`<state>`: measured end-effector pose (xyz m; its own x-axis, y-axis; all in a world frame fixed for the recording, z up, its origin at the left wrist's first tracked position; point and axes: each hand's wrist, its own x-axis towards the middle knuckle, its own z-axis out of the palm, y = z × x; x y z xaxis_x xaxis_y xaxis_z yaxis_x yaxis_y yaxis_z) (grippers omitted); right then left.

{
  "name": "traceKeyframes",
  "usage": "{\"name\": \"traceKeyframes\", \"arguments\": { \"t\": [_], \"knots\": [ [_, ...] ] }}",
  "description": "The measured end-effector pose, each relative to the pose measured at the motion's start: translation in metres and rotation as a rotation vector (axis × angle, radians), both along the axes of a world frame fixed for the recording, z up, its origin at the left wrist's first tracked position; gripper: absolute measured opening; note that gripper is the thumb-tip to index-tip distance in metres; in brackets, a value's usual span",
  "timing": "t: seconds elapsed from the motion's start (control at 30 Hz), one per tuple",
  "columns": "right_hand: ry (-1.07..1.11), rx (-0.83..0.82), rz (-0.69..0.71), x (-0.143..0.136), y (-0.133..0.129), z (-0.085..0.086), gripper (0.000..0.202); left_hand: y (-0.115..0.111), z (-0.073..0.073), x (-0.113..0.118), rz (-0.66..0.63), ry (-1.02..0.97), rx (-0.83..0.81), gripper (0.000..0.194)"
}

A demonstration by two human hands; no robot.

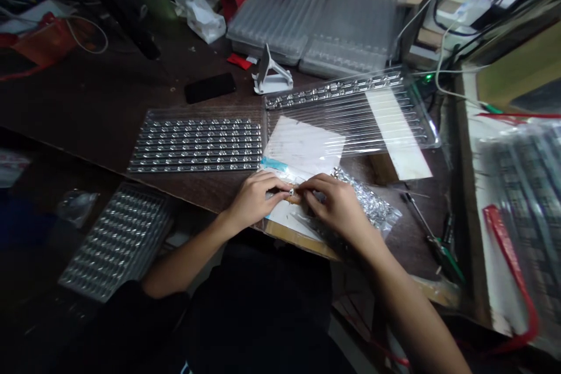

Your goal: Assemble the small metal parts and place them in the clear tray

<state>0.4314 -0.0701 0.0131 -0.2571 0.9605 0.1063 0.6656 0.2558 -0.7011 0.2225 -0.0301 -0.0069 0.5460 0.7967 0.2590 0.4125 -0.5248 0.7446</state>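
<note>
Close together over a white sheet [302,143] at the table's front edge, my two hands work at one small spot. Thumb and fingers of my left hand [258,193] pinch a small shiny metal part [291,191]. My right hand [335,201] is closed too, its fingertips meeting at the right side of that part; what they grip is too small to make out. Under the fingertips lies a small orange-brown piece [294,200]. A clear bag of small metal parts [368,201] lies beside my right hand. Left of my hands, a clear tray [197,146] holds rows of dark metal strips.
Another clear tray [350,123] holds strips along its back, with a white strip [398,134] across it. Farther back are stacked clear trays [276,11], a phone [210,88] and a white stand [272,76]. A green-handled screwdriver [433,239] lies right.
</note>
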Motion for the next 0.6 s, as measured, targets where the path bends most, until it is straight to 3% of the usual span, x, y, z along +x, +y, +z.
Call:
{"name": "traceKeyframes", "arguments": {
  "t": [0.17, 0.3, 0.37, 0.47, 0.6],
  "knots": [
    [-0.234, 0.030, -0.056, -0.012, -0.002, -0.004, 0.018, 0.000, -0.001, 0.001, 0.001, -0.022, -0.012, 0.005],
    [-0.220, 0.009, -0.014, -0.016, -0.001, -0.005, 0.019, -0.003, 0.001, -0.002, 0.155, -0.101, 0.007, 0.006],
    [-0.178, 0.008, 0.052, -0.017, -0.001, -0.005, 0.020, -0.005, 0.003, -0.007, 0.178, -0.032, 0.026, 0.004],
    [-0.235, 0.054, 0.127, -0.021, -0.002, -0.005, 0.020, -0.009, 0.002, -0.014, 0.109, 0.153, 0.043, 0.008],
    [-0.315, 0.076, 0.149, -0.027, -0.006, -0.004, 0.020, -0.011, 0.000, -0.019, 0.109, 0.195, 0.061, 0.012]
  ]
}}
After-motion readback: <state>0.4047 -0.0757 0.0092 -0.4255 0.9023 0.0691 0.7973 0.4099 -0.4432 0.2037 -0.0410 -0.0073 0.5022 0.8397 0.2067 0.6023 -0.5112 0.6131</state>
